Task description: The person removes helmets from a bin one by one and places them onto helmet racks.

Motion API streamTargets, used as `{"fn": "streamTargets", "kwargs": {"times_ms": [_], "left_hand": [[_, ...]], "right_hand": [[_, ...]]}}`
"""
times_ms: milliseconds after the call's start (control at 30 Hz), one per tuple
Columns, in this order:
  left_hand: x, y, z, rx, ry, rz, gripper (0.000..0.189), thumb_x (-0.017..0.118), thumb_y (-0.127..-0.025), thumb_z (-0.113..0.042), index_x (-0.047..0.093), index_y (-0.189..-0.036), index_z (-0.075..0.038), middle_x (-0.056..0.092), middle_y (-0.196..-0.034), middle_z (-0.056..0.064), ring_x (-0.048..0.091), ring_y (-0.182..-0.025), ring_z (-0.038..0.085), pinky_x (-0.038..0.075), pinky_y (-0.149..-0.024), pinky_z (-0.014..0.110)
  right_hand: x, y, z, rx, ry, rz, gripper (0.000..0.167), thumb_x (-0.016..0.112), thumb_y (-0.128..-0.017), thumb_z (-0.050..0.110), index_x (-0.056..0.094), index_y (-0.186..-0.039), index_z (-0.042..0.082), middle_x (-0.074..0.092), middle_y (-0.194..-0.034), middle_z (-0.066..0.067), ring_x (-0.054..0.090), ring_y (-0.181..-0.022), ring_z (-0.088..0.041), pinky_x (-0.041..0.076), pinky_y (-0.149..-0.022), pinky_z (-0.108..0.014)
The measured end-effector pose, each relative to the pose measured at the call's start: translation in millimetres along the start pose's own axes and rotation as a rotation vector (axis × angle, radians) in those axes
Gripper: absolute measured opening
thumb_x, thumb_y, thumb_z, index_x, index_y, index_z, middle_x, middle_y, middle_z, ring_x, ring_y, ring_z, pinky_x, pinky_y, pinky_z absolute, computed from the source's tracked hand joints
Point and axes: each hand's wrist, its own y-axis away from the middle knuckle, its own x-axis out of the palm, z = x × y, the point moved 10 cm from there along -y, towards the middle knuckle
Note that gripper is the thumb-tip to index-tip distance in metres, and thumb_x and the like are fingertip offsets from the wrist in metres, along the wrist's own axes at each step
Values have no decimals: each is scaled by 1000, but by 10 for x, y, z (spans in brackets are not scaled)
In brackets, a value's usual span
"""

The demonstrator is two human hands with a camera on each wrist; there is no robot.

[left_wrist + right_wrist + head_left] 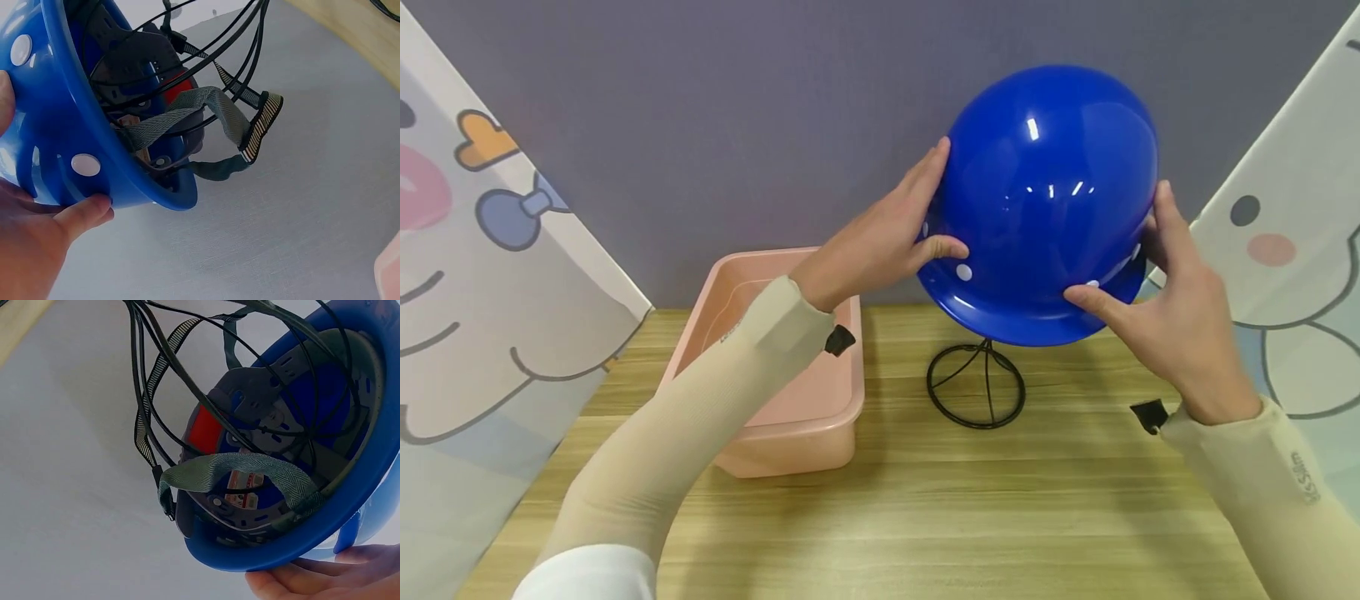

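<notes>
A glossy blue hard hat point(1052, 192) tops a black wire stand point(977, 426), whose round base shows below the brim. My left hand point(895, 233) grips the hat's left side, thumb just above the brim beside a white plug. On the opposite side my right hand point(1187, 325) holds it the same way, thumb near the brim. From below, in the right wrist view, the stand's wires point(134, 375) run up into the shell. A grey-green chin strap point(200, 472) hangs from the hat's inside, near a red patch point(204, 430) on the headband.
To the left a pink plastic basin point(820, 446) stands on the wood-grain table point(925, 525), partly covered by my left forearm. Behind rises a grey wall point(700, 125). Cartoon-printed panels point(497, 308) flank the table on both sides.
</notes>
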Motion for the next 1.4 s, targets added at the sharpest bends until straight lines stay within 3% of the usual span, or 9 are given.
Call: {"fn": "streamTargets", "kwargs": {"times_ms": [200, 667, 1000, 1200, 1400], "left_hand": [[59, 77, 9, 6, -29, 21, 100, 53, -85, -55, -14, -150, -19, -5, -157, -3, 6, -139, 6, 16, -110, 24], [329, 133, 211, -75, 28, 95, 103, 57, -85, -52, -13, -150, -16, -1, -158, 1, 15, -140, 14, 22, -109, 29], [327, 155, 258, -102, 4, 109, 101, 57, -86, -51, -15, -150, -18, -3, -158, 1, 13, -140, 15, 22, -110, 32], [328, 150, 243, -85, -36, 121, 99, 54, -87, -51, -15, -150, -19, -5, -157, 0, 9, -141, 14, 21, -110, 32], [354, 171, 250, -83, -45, 127, 99, 54, -87, -55, -13, -151, -18, -3, -158, 1, 13, -141, 16, 24, -109, 34]], "right_hand": [[73, 85, -47, 0, -11, 19, 107, 82, -75, 28, 6, -147, 45, 32, -149, -1, 33, -133, -33, 25, -100, -64], [324, 169, -230, 24, 68, 92, 110, 80, -74, 42, -2, -148, 43, 27, -150, -15, 31, -132, -44, 27, -95, -69], [404, 164, -180, 0, 16, 93, 114, 82, -73, 38, -3, -148, 42, 23, -153, -10, 27, -135, -39, 23, -99, -67], [435, 185, -170, -11, -27, 79, 112, 81, -74, 35, -2, -148, 43, 22, -153, -6, 25, -137, -33, 23, -100, -66], [445, 211, -171, -17, -5, 89, 112, 80, -75, 36, -4, -149, 40, 17, -155, -5, 20, -138, -32, 22, -98, -68]]}}
